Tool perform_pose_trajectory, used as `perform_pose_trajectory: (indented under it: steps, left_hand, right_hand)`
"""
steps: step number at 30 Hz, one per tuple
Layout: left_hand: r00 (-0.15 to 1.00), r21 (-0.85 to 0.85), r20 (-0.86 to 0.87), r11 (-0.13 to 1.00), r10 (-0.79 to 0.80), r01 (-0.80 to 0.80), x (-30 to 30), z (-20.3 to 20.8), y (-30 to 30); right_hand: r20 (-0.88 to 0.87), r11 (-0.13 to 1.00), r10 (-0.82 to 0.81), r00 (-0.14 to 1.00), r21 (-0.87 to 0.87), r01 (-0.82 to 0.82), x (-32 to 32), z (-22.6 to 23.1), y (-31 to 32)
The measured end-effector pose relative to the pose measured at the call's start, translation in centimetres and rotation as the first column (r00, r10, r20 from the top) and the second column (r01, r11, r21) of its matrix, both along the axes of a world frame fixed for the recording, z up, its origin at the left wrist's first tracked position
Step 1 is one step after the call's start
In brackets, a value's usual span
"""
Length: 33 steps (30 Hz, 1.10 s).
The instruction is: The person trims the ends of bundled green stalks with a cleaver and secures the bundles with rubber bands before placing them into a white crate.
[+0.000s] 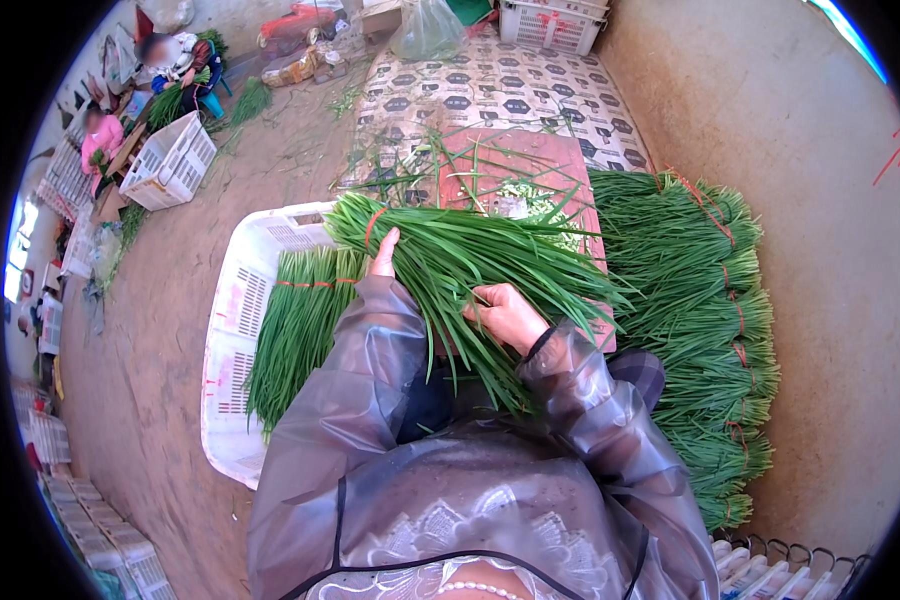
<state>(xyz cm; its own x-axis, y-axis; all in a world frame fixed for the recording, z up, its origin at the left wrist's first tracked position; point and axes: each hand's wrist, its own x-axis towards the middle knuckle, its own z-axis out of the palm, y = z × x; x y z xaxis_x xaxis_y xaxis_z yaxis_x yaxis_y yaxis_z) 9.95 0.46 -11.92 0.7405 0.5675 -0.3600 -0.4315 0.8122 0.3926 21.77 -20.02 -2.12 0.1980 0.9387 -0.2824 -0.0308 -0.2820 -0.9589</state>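
Observation:
A big bunch of garlic chives (470,238) lies across in front of me, pale cut ends to the left and green tips spreading to the right. A red band (372,228) goes round it near the cut ends. My left hand (383,254) grips the bunch beside the band; most of its fingers are hidden under the leaves. Closer to the leaf tips, my right hand (510,317) has its fingers closed on a few blades at the near side of the bunch. Left of my lap, a white plastic crate (232,345) holds banded chive bunches (298,310).
Beyond the bunch is a reddish board (568,160) with pale trimmings (540,200) and loose blades. Banded chives (685,330) are piled on the right, by the wall (820,300). Patterned sheeting (410,95) covers the far floor. Two people sit far left near another white crate (170,160).

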Motion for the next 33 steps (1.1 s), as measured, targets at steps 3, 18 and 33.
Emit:
perform_pose_trajectory:
  steps: [3,18,33]
  left_hand:
    - [1.000,0.004,-0.001,1.000,-0.006,0.006,0.1,0.1,-0.1]
    - [0.995,-0.068,0.028,0.994,0.092,-0.090,0.2,1.1,-0.5]
    - [0.993,-0.060,0.075,0.994,0.094,-0.089,0.6,-1.3,0.4]
  right_hand:
    - [-0.077,0.993,0.043,0.996,-0.105,-0.051,0.7,-1.0,0.3]
    - [-0.056,0.779,0.622,0.781,-0.057,-0.624,1.3,-0.7,-6.1]
    - [0.733,0.934,-0.094,0.673,0.299,-0.195,-1.0,1.6,-2.2]
